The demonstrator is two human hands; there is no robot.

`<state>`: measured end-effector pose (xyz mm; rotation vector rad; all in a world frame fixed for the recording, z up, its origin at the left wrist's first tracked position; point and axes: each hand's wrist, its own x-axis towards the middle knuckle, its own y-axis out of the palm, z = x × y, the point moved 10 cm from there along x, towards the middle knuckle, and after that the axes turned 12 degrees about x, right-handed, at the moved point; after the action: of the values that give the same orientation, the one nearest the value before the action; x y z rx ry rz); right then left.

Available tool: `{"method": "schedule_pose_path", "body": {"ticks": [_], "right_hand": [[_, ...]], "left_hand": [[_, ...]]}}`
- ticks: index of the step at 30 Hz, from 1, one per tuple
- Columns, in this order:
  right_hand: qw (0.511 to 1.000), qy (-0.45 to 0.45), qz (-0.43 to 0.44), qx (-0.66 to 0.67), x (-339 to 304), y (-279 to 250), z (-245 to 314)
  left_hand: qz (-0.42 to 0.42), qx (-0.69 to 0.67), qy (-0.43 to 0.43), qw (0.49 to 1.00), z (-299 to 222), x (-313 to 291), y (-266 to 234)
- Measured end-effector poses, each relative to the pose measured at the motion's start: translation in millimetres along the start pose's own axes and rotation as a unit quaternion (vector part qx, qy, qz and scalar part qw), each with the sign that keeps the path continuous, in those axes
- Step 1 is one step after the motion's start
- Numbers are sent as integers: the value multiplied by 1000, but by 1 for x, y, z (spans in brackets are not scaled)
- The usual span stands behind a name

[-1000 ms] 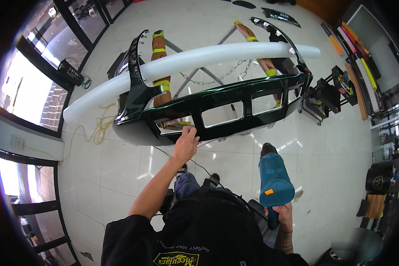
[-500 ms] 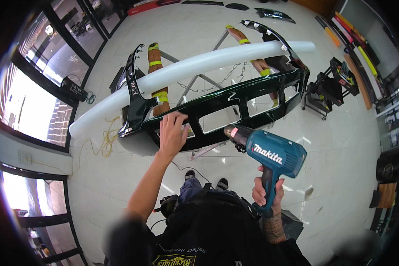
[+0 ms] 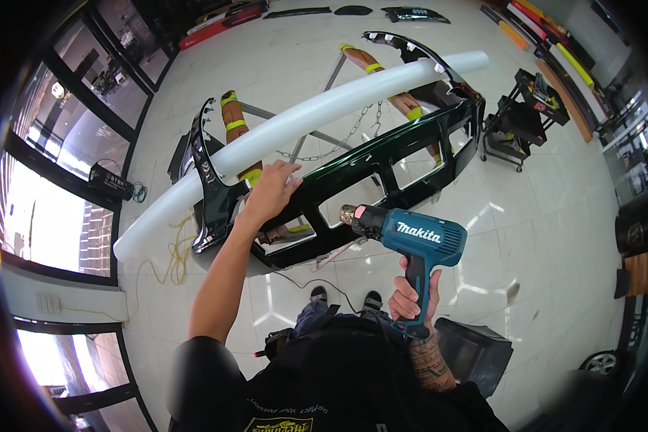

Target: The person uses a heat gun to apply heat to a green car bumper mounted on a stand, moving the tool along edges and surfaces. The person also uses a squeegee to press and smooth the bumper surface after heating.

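Observation:
My right hand (image 3: 414,297) is wrapped around the handle of a teal and black heat gun (image 3: 430,243). The gun's metal nozzle points left toward a glossy dark green car bumper (image 3: 338,171), with a gap between them. My left hand (image 3: 270,193) lies on the bumper's upper left part, fingers stretched out and apart, holding nothing. A long white foam-like tube (image 3: 295,124) spans behind the bumper's front, between its curved ends. The bumper rests on a metal stand with padded arms (image 3: 233,122) bound in yellow-green tape.
A chain (image 3: 324,155) hangs across the stand. To the right stands a black tool cart (image 3: 523,119), with long film rolls (image 3: 547,43) beyond it. A black box (image 3: 475,353) sits near my right forearm. A yellow cord (image 3: 171,268) lies on the left floor.
My left hand has moved up along the bumper toward its upper edge. The heat gun has shifted left and now sits more level. The view has turned slightly.

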<state>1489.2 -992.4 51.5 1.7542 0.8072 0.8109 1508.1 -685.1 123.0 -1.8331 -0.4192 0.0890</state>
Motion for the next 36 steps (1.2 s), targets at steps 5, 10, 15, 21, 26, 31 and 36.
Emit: {"method": "schedule_pose_path", "body": {"ticks": [5,10,15,21,26,31,36], "right_hand": [[1000,3,-6,-13,2,-4,-8],[999,7,-10,-29,5,-4,-15],[999,-7,-6,-33,7,-4,-17],[999,4,9,-50,10,-2,-19],[997,11,3,-70,5,-3,-13],[995,-21,-2,-100,-12,16,5],[988,-74,10,-134,-39,38,37]], "left_hand": [[14,2,30,999,1,6,-8],[25,17,59,998,-5,9,-16],[79,29,83,993,-19,17,-15],[204,87,92,971,-36,26,17],[298,159,60,939,-30,32,46],[310,170,57,934,-24,33,62],[276,127,54,951,-25,30,65]]}}
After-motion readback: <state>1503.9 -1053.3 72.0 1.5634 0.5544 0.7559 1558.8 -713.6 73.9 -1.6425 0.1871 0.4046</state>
